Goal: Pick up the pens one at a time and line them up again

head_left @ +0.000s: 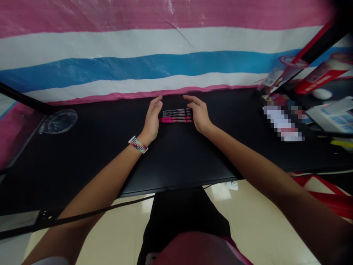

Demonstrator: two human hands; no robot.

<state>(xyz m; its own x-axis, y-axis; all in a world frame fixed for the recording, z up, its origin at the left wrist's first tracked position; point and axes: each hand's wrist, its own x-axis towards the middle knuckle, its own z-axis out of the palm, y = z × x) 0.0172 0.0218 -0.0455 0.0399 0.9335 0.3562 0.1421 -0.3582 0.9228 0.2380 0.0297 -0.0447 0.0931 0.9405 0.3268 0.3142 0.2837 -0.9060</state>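
Several pens [176, 115] lie side by side on the black table, pointing left to right. The back ones are dark with clear or grey barrels; the front ones have pink grips and red parts. My left hand [152, 118] stands on edge at their left ends, fingers stretched forward and palm facing the pens. At the right ends, my right hand [200, 114] mirrors it, its fingers extended and slightly bent. Both palms sit at or against the pen ends; whether they press on them I cannot tell. My left wrist wears a multicoloured band [138, 144].
A clear round plastic lid [61, 121] lies at the left. Toward the right are a clear cup [286, 70], a red container [321, 75], a white mouse [322, 94], blurred-out papers [284, 123] and a white device [335, 114]. A striped sheet [165, 62] hangs behind the table.
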